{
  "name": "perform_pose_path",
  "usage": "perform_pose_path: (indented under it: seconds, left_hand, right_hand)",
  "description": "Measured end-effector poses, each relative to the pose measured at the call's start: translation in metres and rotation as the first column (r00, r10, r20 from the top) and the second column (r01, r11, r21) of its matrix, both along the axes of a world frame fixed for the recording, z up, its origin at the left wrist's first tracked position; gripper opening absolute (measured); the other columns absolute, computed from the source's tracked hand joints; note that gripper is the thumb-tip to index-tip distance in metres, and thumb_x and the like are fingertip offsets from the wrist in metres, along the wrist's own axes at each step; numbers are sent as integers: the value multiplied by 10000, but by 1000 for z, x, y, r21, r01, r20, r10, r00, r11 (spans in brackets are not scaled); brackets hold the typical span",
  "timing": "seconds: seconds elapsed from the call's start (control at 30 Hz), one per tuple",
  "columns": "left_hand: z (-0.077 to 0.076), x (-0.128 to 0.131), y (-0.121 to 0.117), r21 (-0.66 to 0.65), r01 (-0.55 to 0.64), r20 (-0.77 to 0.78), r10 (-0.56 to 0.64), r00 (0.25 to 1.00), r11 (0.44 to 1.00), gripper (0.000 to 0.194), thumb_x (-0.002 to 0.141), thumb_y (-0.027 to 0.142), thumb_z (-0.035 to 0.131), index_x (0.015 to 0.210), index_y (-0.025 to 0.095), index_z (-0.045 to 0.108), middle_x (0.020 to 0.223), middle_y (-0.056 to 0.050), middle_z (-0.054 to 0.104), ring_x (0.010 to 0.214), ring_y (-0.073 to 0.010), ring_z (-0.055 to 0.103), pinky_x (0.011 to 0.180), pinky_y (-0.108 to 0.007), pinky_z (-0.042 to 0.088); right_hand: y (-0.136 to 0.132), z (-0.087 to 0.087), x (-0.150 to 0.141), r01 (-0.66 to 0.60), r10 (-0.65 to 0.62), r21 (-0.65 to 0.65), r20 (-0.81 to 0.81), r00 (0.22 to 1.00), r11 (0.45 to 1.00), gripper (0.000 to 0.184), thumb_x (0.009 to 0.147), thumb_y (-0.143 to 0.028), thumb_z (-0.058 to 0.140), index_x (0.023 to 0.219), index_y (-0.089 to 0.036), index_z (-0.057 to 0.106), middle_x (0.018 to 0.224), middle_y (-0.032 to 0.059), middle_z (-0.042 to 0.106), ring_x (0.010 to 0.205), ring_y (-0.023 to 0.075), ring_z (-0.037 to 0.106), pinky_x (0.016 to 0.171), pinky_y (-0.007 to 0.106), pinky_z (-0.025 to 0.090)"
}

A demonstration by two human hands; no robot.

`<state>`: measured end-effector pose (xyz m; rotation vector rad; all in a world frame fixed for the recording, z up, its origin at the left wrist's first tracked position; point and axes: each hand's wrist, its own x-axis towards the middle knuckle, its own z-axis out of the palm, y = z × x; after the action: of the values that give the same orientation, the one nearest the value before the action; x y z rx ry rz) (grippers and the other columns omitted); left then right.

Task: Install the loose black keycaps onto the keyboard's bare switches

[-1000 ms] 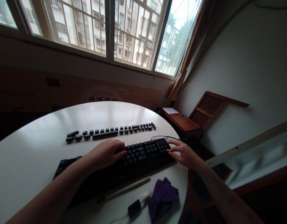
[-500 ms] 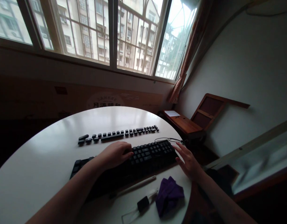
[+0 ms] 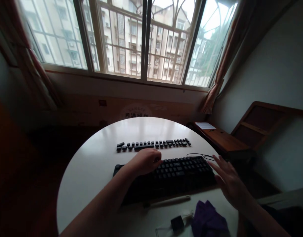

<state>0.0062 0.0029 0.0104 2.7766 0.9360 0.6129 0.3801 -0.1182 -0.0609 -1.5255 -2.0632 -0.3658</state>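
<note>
A black keyboard (image 3: 183,171) lies on the round white table, its left part bare of keycaps or too dark to make out. Over its middle-left keys, my left hand (image 3: 147,160) is curled with thumb and fingers pinched together; whatever they hold is hidden. My right hand (image 3: 227,176) is spread open at the keyboard's right end, fingertips close to its edge. Behind the keyboard, loose black keycaps (image 3: 144,146) are lined up in rows, with a long spacebar among them.
Before the keyboard lie a brush (image 3: 174,200), a keycap puller (image 3: 177,223) with wire loops and a crumpled purple cloth (image 3: 209,219). A thin black cable (image 3: 198,154) runs behind the keyboard. A wooden chair (image 3: 252,128) and a paper sheet (image 3: 205,125) are beyond the table.
The camera has turned left, so everything sits further right in view. Both hands stay about where they were over the keyboard, the left still pinched, the right still spread.
</note>
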Motion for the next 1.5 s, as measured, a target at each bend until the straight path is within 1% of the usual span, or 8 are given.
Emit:
perform_pose_path:
  seconds: [0.1,0.17,0.33,0.47,0.7,1.03,1.33,1.5]
  left_hand:
    - [10,-24,14,32,-156,123,151,981,987,178,878,276,586,727,201,645,727,-3,640,657,-150,566,610,-249,370]
    - [16,-49,28,15,-355,262,339,903,935,195,873,325,589,742,203,669,741,-10,665,683,-161,587,648,-256,402]
    - [7,-122,58,-99,-733,404,701,588,673,251,887,346,516,885,193,715,839,-44,727,741,-195,641,712,-278,457]
    - [-23,-151,71,-200,-836,340,836,430,511,220,843,299,547,891,202,739,812,-56,745,746,-220,674,659,-280,482]
    - [-48,-141,84,-215,-782,258,806,533,586,201,809,273,632,947,212,764,1000,-48,753,893,-208,684,842,-297,516]
    - [-47,-137,77,-171,-766,229,781,581,620,196,819,220,585,879,214,771,995,-49,746,949,-228,667,923,-343,504]
    - [-54,-142,80,-202,-775,206,800,564,599,364,814,50,462,852,218,784,1019,-39,747,1023,-214,668,995,-333,490]
    - [-54,-148,81,-217,-802,160,831,533,557,191,968,254,562,1104,180,674,1179,-85,656,1069,-221,628,956,-423,516]
  right_hand:
    - [9,32,-22,-73,93,131,-156,983,989,479,1019,-420,358,1473,-288,437,1561,78,379,1450,332,312,1148,613,281]
    - [19,59,-46,-159,209,196,-267,941,968,459,1022,-429,365,1448,-293,467,1517,78,441,1406,310,392,1141,560,326]
    - [49,114,-127,-338,498,387,-460,735,858,395,1014,-442,417,1333,-274,577,1351,82,593,1277,281,529,1079,483,419]
    - [65,118,-167,-397,614,477,-502,608,784,261,1005,-303,467,1172,-262,663,1121,72,689,1099,247,620,972,449,485]
    - [62,86,-157,-469,645,443,-516,564,764,233,939,-129,556,1084,-257,686,976,50,704,957,221,642,832,392,516]
    - [53,84,-162,-506,668,441,-560,491,741,243,897,-91,594,1041,-259,696,868,48,701,868,226,643,721,374,527]
    - [54,82,-164,-533,668,415,-558,492,738,273,888,-99,610,1078,-269,709,847,28,702,838,209,648,719,359,532]
    - [54,80,-165,-547,676,409,-549,492,731,263,897,-93,605,1072,-264,701,838,30,695,831,202,639,708,353,528]
